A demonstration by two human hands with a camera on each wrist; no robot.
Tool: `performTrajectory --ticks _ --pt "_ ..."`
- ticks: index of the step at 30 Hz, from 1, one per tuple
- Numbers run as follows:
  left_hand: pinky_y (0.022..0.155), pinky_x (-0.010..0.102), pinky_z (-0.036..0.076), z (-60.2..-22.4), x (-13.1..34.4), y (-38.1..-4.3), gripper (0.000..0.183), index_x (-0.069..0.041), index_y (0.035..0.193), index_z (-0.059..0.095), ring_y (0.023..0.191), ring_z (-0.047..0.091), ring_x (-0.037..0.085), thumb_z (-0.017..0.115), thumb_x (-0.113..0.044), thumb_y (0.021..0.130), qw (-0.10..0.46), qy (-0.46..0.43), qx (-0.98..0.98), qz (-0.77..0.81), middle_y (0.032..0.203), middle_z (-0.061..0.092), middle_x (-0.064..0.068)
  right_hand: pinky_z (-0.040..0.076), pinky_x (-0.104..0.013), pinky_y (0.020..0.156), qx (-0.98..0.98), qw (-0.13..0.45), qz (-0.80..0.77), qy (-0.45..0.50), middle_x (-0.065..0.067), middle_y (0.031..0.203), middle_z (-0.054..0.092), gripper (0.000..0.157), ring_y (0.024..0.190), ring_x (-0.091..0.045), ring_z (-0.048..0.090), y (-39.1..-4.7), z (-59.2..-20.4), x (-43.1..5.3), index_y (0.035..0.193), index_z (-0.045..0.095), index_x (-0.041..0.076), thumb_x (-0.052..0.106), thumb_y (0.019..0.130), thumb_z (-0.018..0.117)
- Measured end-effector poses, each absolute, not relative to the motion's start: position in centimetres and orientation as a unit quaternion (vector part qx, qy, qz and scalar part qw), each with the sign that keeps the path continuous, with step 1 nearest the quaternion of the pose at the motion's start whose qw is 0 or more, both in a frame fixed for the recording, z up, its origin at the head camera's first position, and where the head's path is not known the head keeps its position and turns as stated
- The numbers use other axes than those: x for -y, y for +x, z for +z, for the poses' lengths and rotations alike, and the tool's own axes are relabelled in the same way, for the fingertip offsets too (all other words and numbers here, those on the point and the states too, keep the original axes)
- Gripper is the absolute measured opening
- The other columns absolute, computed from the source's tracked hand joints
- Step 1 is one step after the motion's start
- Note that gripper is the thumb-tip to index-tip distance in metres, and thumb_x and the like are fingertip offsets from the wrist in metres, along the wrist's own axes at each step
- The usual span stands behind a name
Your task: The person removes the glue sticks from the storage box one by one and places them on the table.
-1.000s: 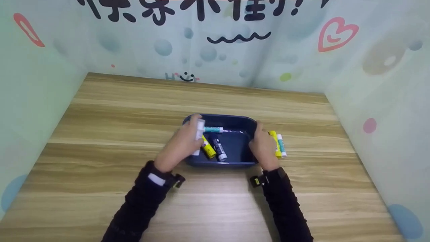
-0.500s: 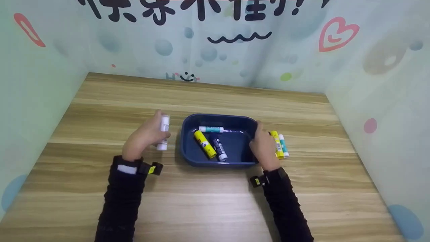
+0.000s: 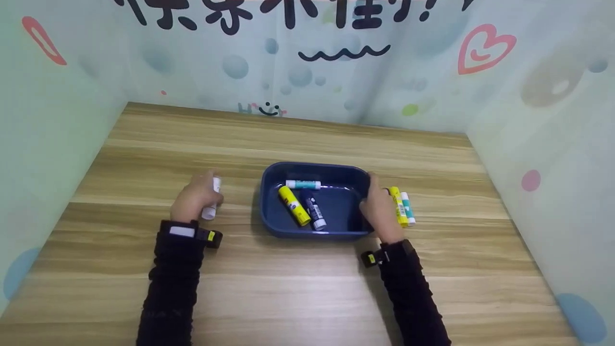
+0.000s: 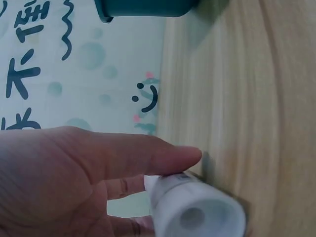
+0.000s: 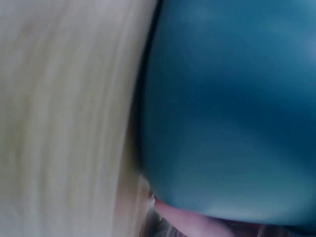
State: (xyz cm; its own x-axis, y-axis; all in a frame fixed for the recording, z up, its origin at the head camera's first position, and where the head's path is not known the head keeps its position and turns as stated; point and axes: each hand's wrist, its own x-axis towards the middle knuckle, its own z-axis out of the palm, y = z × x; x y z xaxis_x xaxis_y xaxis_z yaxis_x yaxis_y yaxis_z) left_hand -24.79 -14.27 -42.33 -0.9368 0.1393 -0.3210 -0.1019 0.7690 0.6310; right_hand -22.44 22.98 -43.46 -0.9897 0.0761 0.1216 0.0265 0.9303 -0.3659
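My left hand [image 3: 193, 198] holds a white glue stick [image 3: 209, 212] between thumb and fingers, low over the table left of the tray. In the left wrist view the thumb lies along the white stick [image 4: 170, 195], whose round recessed end faces the camera. With my right hand [image 3: 382, 211] I grip the right end wall of a navy blue tray [image 3: 317, 233]; in the right wrist view the tray's outer wall [image 5: 232, 113] fills most of the frame. Inside lie a turquoise-and-white glue stick [image 3: 303, 184], a yellow one [image 3: 294, 205] and a dark blue one [image 3: 314, 211].
Just right of my right hand, a yellow glue stick [image 3: 398, 205] and a turquoise-and-white one [image 3: 408, 208] lie side by side on the wooden table [image 3: 298, 298]. A printed backdrop [image 3: 192, 62] stands along the table's back and sides.
My left hand has carried the white glue stick out from over the tray, leftward and then down toward the table. The right hand stays at the tray's right end.
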Motion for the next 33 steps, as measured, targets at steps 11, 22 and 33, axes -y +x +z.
performTrajectory --ticks 11,22,33 --pt "0.067 0.035 0.048 -41.7 14.3 -24.3 0.076 0.005 0.141 0.018 0.099 0.046 0.039 0.056 -0.014 0.077 0.201 0.008 -0.930 0.309 0.127 0.031 0.038 0.050 -0.051 0.064 0.976 0.037 0.212 -0.035 -0.032 0.096 0.061 0.067 0.078 -0.043 0.061 -22.5 -43.3 -23.2 0.141 0.028 0.000 0.001 0.078 0.052" --pt "0.093 0.057 0.041 -38.3 11.2 -22.6 0.082 0.000 0.146 0.010 0.124 0.027 0.048 0.062 -0.022 0.086 0.077 0.020 -0.943 0.323 0.136 0.022 0.030 0.051 -0.051 0.066 0.977 0.043 0.209 -0.032 -0.032 0.098 0.061 0.068 0.079 -0.043 0.062 -22.4 -43.3 -23.3 0.142 0.028 0.000 0.001 0.079 0.053" --pt "0.095 0.045 0.046 -36.9 5.8 -21.2 0.066 -0.009 0.141 0.023 0.111 0.047 0.034 0.057 -0.032 0.090 0.033 0.090 -0.908 0.409 0.137 0.031 0.022 0.050 -0.051 0.063 0.977 0.049 0.204 -0.029 -0.031 0.093 0.062 0.067 0.076 -0.042 0.062 -22.4 -43.5 -23.2 0.141 0.028 0.000 0.002 0.079 0.053"
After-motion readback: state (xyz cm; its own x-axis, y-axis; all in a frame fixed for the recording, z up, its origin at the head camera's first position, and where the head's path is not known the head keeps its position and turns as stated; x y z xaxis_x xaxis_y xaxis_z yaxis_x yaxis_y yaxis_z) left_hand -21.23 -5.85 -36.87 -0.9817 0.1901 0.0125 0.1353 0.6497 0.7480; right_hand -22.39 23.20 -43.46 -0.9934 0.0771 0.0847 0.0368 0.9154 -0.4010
